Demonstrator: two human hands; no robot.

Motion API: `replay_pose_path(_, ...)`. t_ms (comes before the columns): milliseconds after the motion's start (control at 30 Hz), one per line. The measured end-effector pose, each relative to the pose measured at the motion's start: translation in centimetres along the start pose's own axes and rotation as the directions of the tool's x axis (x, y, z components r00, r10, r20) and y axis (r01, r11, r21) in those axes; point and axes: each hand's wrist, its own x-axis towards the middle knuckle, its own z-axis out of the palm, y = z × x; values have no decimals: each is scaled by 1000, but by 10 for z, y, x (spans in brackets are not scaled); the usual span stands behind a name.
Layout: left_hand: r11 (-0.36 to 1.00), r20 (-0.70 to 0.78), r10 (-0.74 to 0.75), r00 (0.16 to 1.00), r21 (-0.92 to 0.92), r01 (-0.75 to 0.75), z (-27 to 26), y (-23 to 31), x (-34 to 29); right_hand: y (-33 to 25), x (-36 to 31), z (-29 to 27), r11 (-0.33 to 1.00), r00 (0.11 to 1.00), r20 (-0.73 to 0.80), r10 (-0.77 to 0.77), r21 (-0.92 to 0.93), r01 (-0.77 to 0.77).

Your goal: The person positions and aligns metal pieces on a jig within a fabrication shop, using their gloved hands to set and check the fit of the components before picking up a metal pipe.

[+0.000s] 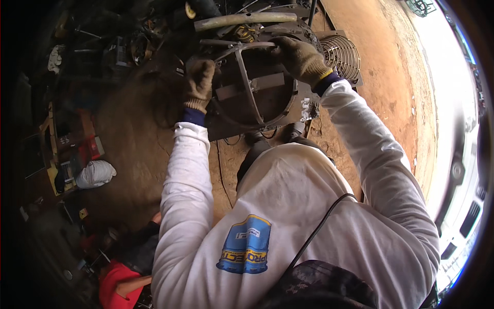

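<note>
Workplace is an outdoor yard with a bare reddish dirt floor [391, 77]; the left side lies in deep shadow and is crowded with dark scrap and tools that cannot be identified. A round metal frame [252, 85], dark and ring-shaped with crossed flat bars over its face, sits on a dark square base plate [226, 129] resting on the ground directly ahead of the person. The left hand [199, 82], in a worn tan work glove, grips the left rim of the frame, fingers closed on the ring. The right hand [301, 59], gloved likewise, is laid over the upper right rim with its fingers curled around the top bar. Both arms wear white sleeves with dark blue cuffs. A pale, slightly bent pipe [244, 20] lies just beyond the frame. A round wire fan guard [342, 54] lies flat on the dirt just to the right of the right hand. A white bundled cloth [95, 173] rests well apart at the left, among red and wooden items. A white vehicle [465, 206] shows at the right edge.
</note>
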Motion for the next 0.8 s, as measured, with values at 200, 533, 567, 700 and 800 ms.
replay_pose_path(200,990,9,-60,998,-127,60,9,22,4,-2,-4,11,994,995,-44,92,-61,-94)
replay_pose_path(533,987,31,-83,996,-139,87,8,22,7,2,-11,29,978,977,-131,166,147,-147)
replay_pose_path(567,985,37,-96,995,-141,101,7,24,7,3,-12,31,978,976,-143,165,149,-143)
replay_pose_path(700,985,61,-81,995,-150,89,6,30,7,6,-14,34,977,973,-160,167,162,-141)
replay_pose_path(800,980,70,-102,992,-164,112,6,28,7,4,-13,33,979,975,-157,158,156,-133)
